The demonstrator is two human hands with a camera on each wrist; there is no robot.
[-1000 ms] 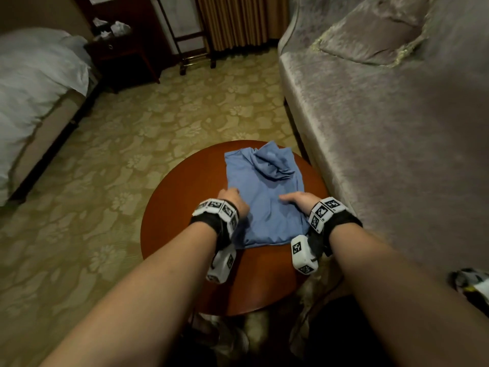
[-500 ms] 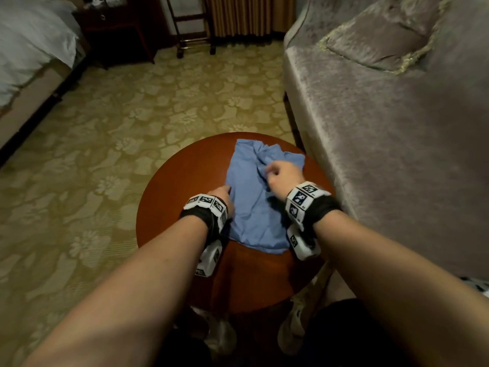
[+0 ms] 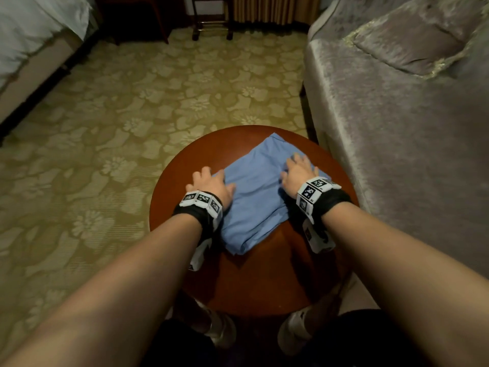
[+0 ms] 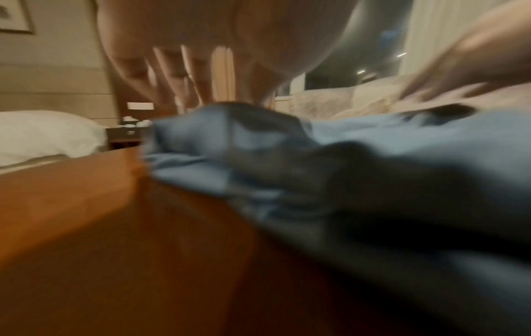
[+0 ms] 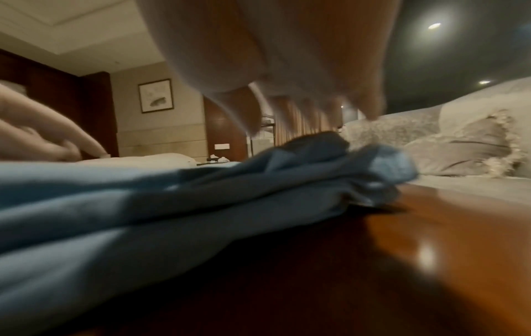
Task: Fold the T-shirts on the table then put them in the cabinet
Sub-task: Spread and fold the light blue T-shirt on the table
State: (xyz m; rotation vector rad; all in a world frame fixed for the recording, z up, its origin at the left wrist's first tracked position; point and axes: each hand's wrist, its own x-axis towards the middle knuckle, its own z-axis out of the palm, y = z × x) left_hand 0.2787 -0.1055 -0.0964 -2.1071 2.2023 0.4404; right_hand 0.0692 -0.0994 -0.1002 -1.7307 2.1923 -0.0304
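- Your left hand [image 3: 209,185] lies flat with fingers spread on the left edge of the blue T-shirt [image 3: 254,192]; nothing is pinched or curled round, it only presses down. From the left wrist view the fingers [image 4: 172,77] hang straight over the cloth edge, though that picture is blurred.
- Your right hand [image 3: 297,173] is likewise flat and open, palm down on the shirt's right side near its far corner, holding nothing.
- Half a second ago that right hand was a fist bunching the far part of the shirt; a second ago a loose rumple sat at the far end. That rumple is now gone and the cloth lies as one compact folded block, so the last fold has evidently been laid over and you are smoothing it.
- The T-shirt sits folded on the round wooden table [image 3: 264,282], toward its far right part, layered edges showing at the near corner. In the right wrist view the stacked layers [image 5: 201,200] look slightly uneven at the end.
- To my judgement the folding of this shirt is nearly or fully done; what remains is lifting it without letting the layers slide, and carrying it to the cabinet, which no view shows.
- Around you: the grey sofa [image 3: 397,128] just right of the table, a cushion [image 3: 412,41] on it, patterned carpet [image 3: 132,115], and a bed [image 3: 34,30] at far left.
- Only one shirt shows on the table.
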